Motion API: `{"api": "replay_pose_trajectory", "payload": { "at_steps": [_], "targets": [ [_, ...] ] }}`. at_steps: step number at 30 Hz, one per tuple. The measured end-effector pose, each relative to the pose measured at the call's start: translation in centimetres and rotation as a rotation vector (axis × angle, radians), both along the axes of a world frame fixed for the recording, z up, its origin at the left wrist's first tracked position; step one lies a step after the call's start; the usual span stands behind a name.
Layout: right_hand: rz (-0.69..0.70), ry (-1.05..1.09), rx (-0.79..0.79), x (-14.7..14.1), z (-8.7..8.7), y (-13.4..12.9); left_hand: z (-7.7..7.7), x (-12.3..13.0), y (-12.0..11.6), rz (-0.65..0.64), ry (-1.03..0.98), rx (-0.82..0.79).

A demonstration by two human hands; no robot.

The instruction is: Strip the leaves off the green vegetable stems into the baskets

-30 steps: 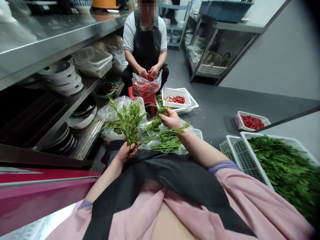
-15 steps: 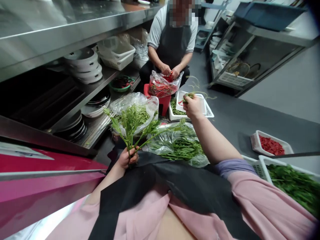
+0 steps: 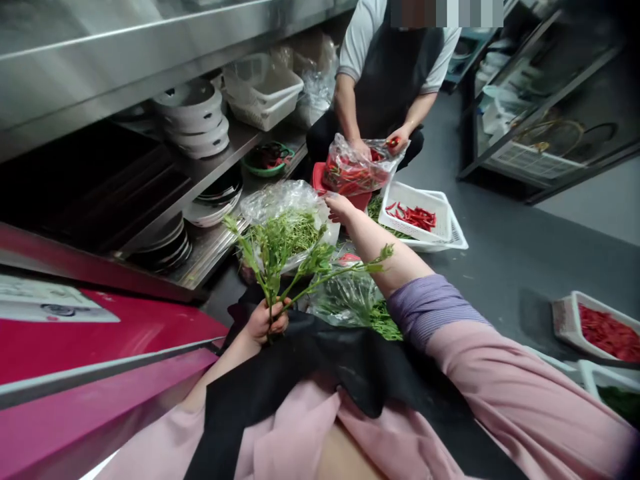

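Note:
My left hand [image 3: 265, 321] is shut around the stems of a leafy green herb bunch [image 3: 285, 257], held upright above my black apron [image 3: 320, 373]. My right hand [image 3: 340, 207] reaches forward with its fingers extended and holds nothing I can see. It is just above a clear plastic bag of greens [image 3: 293, 213] and close to a red stool [image 3: 325, 180]. A second bag of greens [image 3: 345, 300] lies under my right forearm. Across from me, a co-worker's hands [image 3: 380, 143] work at a clear bag of red chillies [image 3: 355, 170].
A white basket of red chillies [image 3: 415, 217] sits on the grey floor [image 3: 500, 267] beyond my right arm. A white tray of chillies [image 3: 607, 333] is at the right edge. Steel shelves [image 3: 200, 147] with stacked plates and baskets run along the left, beside a magenta surface [image 3: 100, 347].
My right hand has moved left from over the white basket, and the thin stem in it is gone. The view has swung, shifting the scene right. The co-worker's hand has risen to the bag's rim.

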State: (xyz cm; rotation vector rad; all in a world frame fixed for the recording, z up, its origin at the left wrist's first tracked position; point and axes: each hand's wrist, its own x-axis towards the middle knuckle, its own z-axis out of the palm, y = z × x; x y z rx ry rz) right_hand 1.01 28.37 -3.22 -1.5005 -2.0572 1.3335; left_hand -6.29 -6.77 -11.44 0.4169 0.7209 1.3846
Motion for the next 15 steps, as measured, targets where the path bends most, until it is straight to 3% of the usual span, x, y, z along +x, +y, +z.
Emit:
{"api": "replay_pose_trajectory", "payload": {
  "at_steps": [2,5,10,15],
  "targets": [
    [-0.016,-0.079,0.078,1.0,0.5,-0.7,0.3,0.2,0.2,-0.026,0.019,-0.024],
    [0.079,0.066,0.163,3.5,2.1,-3.2,0.7,0.6,0.5,-0.093,0.061,-0.031],
    [0.344,0.405,-0.236,9.3,5.1,-8.9,1.5,1.3,1.1,-0.270,0.100,0.051],
    [0.352,0.448,-0.409,13.8,5.8,-13.8,2.5,2.8,1.9,-0.405,0.143,0.109]
  ]
}}
